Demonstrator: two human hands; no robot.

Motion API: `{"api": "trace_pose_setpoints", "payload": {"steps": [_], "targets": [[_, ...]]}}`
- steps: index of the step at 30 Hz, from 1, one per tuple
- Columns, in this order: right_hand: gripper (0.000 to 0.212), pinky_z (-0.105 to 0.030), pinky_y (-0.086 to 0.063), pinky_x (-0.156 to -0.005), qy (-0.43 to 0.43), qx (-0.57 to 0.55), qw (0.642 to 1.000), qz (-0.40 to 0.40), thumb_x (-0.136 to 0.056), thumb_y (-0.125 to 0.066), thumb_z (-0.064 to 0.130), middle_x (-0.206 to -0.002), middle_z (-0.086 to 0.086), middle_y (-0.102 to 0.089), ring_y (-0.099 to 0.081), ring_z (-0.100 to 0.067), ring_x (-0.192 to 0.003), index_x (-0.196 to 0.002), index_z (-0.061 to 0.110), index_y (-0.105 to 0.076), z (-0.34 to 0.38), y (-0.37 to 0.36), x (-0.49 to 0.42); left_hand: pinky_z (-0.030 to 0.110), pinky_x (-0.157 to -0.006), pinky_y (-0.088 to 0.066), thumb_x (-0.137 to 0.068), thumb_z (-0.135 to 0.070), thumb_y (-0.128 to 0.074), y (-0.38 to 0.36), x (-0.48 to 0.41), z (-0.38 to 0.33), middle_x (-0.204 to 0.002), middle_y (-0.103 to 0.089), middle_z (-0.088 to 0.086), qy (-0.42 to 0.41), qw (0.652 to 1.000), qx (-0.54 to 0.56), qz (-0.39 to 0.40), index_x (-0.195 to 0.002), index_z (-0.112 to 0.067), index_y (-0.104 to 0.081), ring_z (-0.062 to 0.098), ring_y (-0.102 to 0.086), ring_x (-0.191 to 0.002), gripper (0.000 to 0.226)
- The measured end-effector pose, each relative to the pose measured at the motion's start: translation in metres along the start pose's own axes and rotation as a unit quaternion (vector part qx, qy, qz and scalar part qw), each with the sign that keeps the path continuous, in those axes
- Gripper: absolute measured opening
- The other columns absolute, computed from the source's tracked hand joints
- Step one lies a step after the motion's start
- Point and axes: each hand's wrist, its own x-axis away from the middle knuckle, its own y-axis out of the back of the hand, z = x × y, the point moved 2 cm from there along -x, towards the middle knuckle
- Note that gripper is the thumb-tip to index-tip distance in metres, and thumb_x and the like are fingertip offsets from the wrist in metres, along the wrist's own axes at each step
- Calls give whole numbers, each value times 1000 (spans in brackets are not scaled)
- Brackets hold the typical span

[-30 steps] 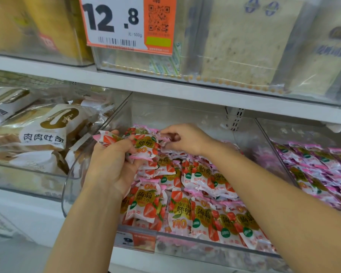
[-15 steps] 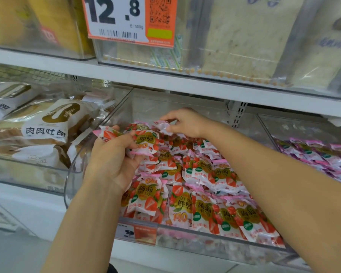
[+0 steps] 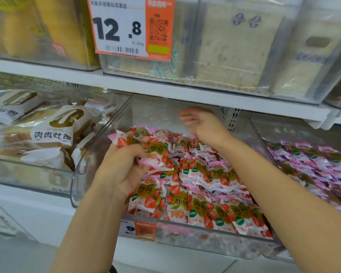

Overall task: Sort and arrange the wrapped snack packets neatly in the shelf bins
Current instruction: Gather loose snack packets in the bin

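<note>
A clear shelf bin (image 3: 209, 238) in the middle holds several strawberry-printed snack packets (image 3: 207, 186) in white, red and pink wrappers. My left hand (image 3: 122, 168) grips a small bunch of these packets (image 3: 146, 148) above the bin's left side. My right hand (image 3: 203, 125) is blurred over the back of the pile, fingers spread and loose, with nothing visible in it.
A bin of large white bread packs (image 3: 49, 133) stands to the left. To the right, another bin holds several purple-pink packets (image 3: 313, 164). The upper shelf carries clear bins with an orange price tag (image 3: 132, 28) reading 12.8. The shelf edge (image 3: 165, 87) hangs just above my right hand.
My right hand pinched a packet before; now it has moved up and back with fingers spread and no packet in it. My left hand keeps its bunch in about the same place.
</note>
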Motion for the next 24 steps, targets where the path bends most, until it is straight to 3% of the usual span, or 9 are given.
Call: {"api": "trace_pose_setpoints", "payload": {"steps": [2, 4, 7, 11, 13, 16, 19, 21, 24], "targets": [[31, -27, -55, -83, -61, -110, 992, 32, -97, -43, 4, -120, -8, -61, -62, -20, -105, -125, 11, -54, 6, 4, 33, 22, -43, -50, -80, 25, -31, -9, 5, 5, -57, -61, 12, 25, 998, -25, 52, -57, -4, -58, 19, -64, -49, 46], [33, -30, -59, -75, -94, -178, 974, 106, -95, -52, 23, -117, -4, -63, -65, -16, -98, -126, 12, -54, 10, 1, 65, 25, -43, -52, -81, 26, -32, -18, 11, 13, -55, -63, 16, 45, 992, -59, 99, -55, 2, -62, 23, -66, -50, 46], [37, -26, -57, -59, -81, -226, 967, 83, -86, -65, 21, -110, -4, -64, -66, -9, -77, -120, 9, -57, 8, 1, 91, 33, -57, -58, -80, 24, -37, -28, 14, 27, -92, -69, 25, 81, 984, -66, 147, -95, 10, -62, 30, -70, -77, 32], [16, -23, -53, -47, -76, -226, 971, -8, -80, -70, 5, -90, -3, -63, -60, -10, -55, -87, 17, -61, 1, 15, 106, 44, -83, -56, -74, 5, -51, -40, 18, 38, -126, -52, 34, 132, 975, -41, 172, -114, 9, -51, 42, -59, -107, 40], [16, -27, -54, -50, -63, -193, 979, -23, -80, -71, 5, -91, -4, -63, -61, -12, -60, -88, 15, -61, -2, 25, 109, 44, -90, -51, -73, -3, -53, -43, 18, 40, -132, -49, 32, 149, 972, -44, 175, -122, 1, -46, 40, -55, -115, 50], [15, -26, -54, -56, -40, -173, 984, -18, -81, -70, 6, -91, -5, -64, -62, -10, -67, -87, 15, -60, -1, 39, 114, 39, -89, -52, -90, -5, -48, -46, 19, 42, -115, -65, 19, 115, 971, -124, 168, -114, 1, -56, 29, -63, -103, 27], [14, -22, -53, -65, -17, -136, 990, -12, -81, -70, 9, -86, -2, -63, -61, -6, -71, -84, 14, -57, -2, 43, 118, 27, -70, -55, -87, -7, -57, -51, 23, 46, -90, -73, 5, 66, 961, -212, 166, -90, -7, -67, 15, -69, -84, 10], [16, -27, -49, -73, -11, -100, 995, -18, -80, -71, 11, -80, -2, -63, -59, -10, -74, -82, 15, -56, -5, 41, 120, 22, -62, -53, -85, -5, -60, -54, 24, 49, -86, -73, 4, 40, 953, -252, 161, -88, -7, -68, 12, -70, -76, 9], [17, -39, -51, -73, -25, -88, 995, -44, -80, -72, 13, -82, -18, -67, -64, -26, -75, -81, 11, -55, -12, 42, 121, 25, -76, -55, -84, -5, -62, -54, 23, 51, -91, -73, 7, 27, 949, -279, 144, -102, -3, -66, 14, -69, -82, 18]]}}
